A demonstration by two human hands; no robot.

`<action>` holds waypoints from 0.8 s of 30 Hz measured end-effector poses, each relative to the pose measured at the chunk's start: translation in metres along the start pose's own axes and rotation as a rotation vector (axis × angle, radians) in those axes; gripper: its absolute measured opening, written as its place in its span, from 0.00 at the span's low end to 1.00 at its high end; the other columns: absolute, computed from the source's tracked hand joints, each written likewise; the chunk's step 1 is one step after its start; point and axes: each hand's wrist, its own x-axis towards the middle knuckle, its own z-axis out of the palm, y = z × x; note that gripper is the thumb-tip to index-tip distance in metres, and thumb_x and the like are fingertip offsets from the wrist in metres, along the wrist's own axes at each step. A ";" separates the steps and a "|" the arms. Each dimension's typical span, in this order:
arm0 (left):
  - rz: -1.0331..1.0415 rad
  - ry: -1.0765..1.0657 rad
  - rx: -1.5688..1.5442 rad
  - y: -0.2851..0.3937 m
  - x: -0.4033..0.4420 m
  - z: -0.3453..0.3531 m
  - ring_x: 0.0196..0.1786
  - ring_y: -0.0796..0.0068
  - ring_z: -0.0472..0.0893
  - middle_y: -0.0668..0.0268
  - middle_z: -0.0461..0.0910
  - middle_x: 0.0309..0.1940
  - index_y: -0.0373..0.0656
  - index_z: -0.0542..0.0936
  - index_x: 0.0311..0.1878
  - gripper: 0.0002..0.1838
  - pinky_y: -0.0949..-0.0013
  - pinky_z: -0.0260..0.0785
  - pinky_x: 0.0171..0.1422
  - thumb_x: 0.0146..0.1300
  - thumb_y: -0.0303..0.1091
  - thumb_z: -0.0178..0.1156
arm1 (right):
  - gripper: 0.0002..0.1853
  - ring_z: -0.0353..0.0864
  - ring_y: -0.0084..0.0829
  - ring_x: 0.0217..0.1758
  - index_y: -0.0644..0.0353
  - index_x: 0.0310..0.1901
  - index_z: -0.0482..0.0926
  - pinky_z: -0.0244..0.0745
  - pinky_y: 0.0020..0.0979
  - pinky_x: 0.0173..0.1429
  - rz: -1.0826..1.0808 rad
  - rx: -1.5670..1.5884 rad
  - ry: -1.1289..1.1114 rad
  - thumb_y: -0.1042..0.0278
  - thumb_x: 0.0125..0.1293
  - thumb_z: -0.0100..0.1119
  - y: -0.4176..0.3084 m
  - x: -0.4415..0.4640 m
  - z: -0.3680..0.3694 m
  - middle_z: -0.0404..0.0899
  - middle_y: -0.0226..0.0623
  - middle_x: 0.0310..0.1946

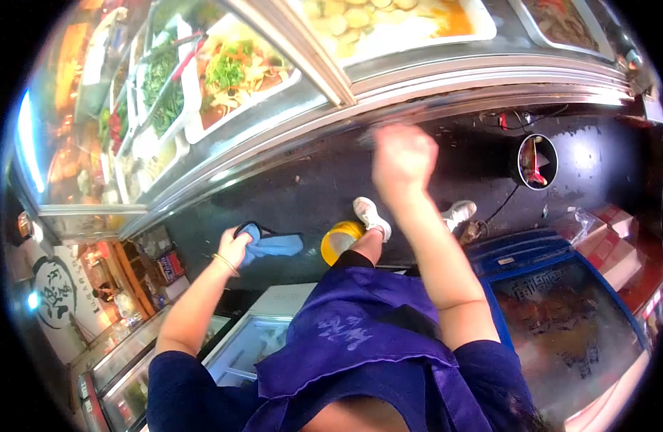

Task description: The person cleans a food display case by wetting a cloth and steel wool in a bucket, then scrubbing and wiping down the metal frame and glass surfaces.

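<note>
My left hand [232, 249] is closed on a folded blue cloth [275, 245], held out over the dark floor, with a dark loop showing beside the fingers. A band circles the left wrist. Reaching up to the metal counter edge [490, 81], my right hand [405, 160] is closed in a blurred fist. Whatever it holds, if anything, I cannot make out. Behind the glass and rail lie trays of food: sliced pieces in an orange-yellow liquid [371, 25] and a mix with chopped greens [234, 75].
A yellow bucket [340, 242] stands by my feet. To the right are a round bin [537, 163] with wrappers inside, a blue-framed chest freezer [569, 309] and cardboard boxes [609, 248]. A white open-topped cooler [277, 299] sits behind me on the left. A cable crosses the floor.
</note>
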 end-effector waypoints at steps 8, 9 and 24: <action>-0.333 -0.304 -0.465 -0.057 -0.023 0.047 0.35 0.68 0.80 0.61 0.81 0.34 0.31 0.80 0.41 0.15 0.64 0.76 0.41 0.53 0.32 0.60 | 0.14 0.80 0.37 0.46 0.53 0.43 0.78 0.76 0.41 0.49 -0.509 0.293 -0.166 0.65 0.53 0.59 -0.052 0.006 0.019 0.80 0.33 0.36; -0.318 -0.352 -0.493 -0.073 -0.016 0.042 0.36 0.68 0.80 0.61 0.81 0.35 0.31 0.80 0.41 0.15 0.64 0.76 0.42 0.53 0.32 0.60 | 0.07 0.81 0.40 0.36 0.52 0.34 0.75 0.76 0.43 0.38 -0.488 0.220 -0.466 0.67 0.52 0.58 -0.031 0.024 0.000 0.76 0.34 0.27; -0.517 -0.210 -1.610 -0.074 -0.008 0.089 0.60 0.55 0.79 0.54 0.80 0.59 0.35 0.71 0.67 0.35 0.54 0.69 0.68 0.70 0.54 0.37 | 0.16 0.78 0.39 0.53 0.55 0.45 0.83 0.75 0.44 0.56 -0.372 0.166 -0.287 0.64 0.55 0.59 -0.140 -0.019 0.057 0.79 0.34 0.45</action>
